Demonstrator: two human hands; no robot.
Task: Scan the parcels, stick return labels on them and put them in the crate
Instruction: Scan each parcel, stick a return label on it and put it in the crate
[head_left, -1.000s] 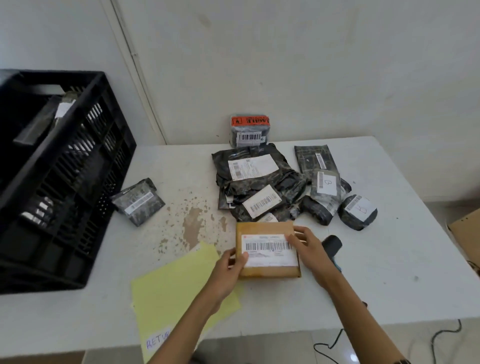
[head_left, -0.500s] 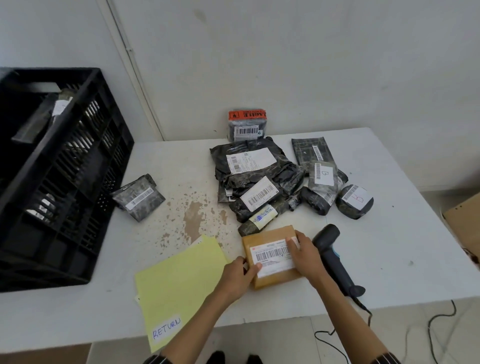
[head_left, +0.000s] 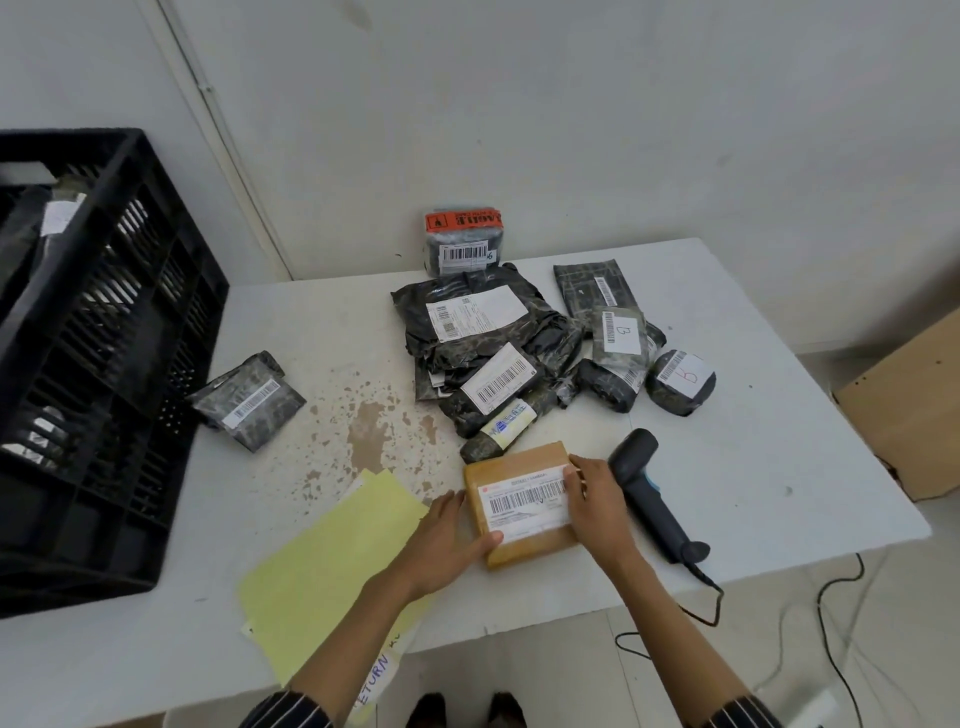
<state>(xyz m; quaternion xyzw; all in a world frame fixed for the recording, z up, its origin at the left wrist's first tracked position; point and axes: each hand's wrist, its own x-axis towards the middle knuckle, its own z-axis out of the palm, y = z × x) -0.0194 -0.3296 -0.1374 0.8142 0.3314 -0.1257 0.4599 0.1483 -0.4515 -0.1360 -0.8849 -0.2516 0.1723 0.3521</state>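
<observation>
A brown cardboard parcel (head_left: 519, 467) with a white barcode label lies flat near the table's front edge. My left hand (head_left: 447, 540) holds its left side, thumb laid on the label's lower left corner. My right hand (head_left: 597, 504) rests on the parcel's right edge, fingertips on the label. A black handheld scanner (head_left: 649, 488) lies just right of that hand, untouched. Yellow label sheets (head_left: 332, 561) marked RETURN lie to the left of the parcel. The black crate (head_left: 93, 364) stands at the left with some parcels inside.
Several dark wrapped parcels (head_left: 483, 343) with barcode labels are piled behind the brown one. One dark parcel (head_left: 249, 400) lies apart beside the crate. A parcel with an orange sticker (head_left: 462, 239) leans on the wall. The scanner cable (head_left: 727, 613) hangs off the front edge. A cardboard box (head_left: 914, 405) stands right.
The brown parcel has turned slightly and come nearer the front edge under both hands. The scanner, hidden behind my right hand before, now lies in full view.
</observation>
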